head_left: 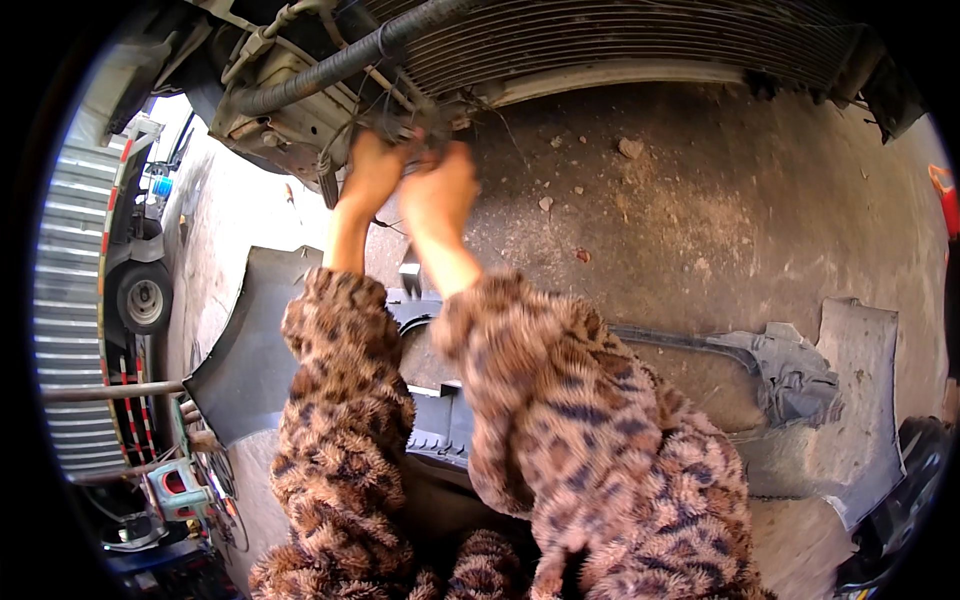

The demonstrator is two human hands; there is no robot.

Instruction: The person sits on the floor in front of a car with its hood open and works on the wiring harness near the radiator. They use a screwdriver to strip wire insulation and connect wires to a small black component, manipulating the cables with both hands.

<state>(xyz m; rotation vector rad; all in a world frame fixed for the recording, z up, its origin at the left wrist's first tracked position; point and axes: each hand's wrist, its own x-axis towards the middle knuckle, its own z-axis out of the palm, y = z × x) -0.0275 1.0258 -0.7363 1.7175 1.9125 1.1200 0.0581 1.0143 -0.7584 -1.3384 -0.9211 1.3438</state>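
Observation:
My left hand reaches up into the vehicle's exposed front underside, among thin wires and small parts, fingers bent round something I cannot make out. My right hand, blurred, is just beside it to the right, its fingers curled at the same dark spot, their hold mostly hidden. Above them a ribbed grey hose runs diagonally, and a finned radiator spans the top. Both forearms wear leopard-print fleece sleeves. Beneath them a detached grey bumper cover lies on the floor.
Stained concrete floor with scattered debris spreads below the radiator. At left are a truck wheel, a corrugated metal panel, a horizontal pipe and a teal-and-red tool. An orange-red object sits at the right edge.

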